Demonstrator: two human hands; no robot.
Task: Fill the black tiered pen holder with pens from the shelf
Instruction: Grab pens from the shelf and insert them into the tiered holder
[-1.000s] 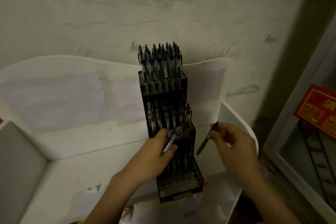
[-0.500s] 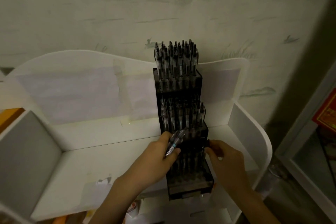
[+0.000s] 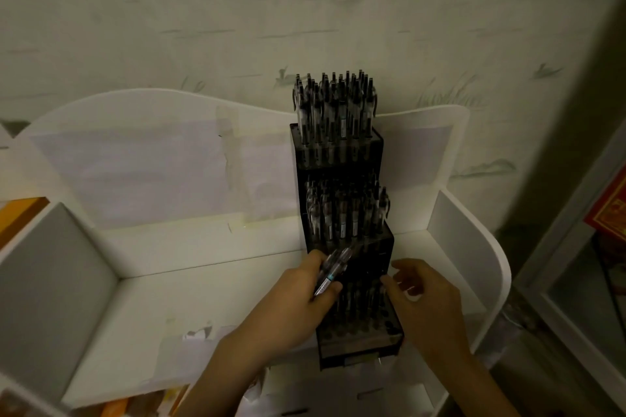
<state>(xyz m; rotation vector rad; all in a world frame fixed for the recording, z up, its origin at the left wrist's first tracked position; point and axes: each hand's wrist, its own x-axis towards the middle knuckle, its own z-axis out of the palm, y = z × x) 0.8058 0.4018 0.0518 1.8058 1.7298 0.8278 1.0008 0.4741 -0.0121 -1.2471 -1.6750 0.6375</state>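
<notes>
Right hand (image 3: 425, 301) has released its pen, fingers loose; left hand (image 3: 298, 294) grips pens (image 3: 333, 269) beside black three-tiered holder (image 3: 382, 257).

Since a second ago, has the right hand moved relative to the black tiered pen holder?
Yes. The right hand came in leftward to the black tiered pen holder, at its lowest tier; the pen it held is no longer in it.

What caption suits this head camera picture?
Left hand holds spare pens beside the black tiered pen holder; right hand reaches in.
</notes>
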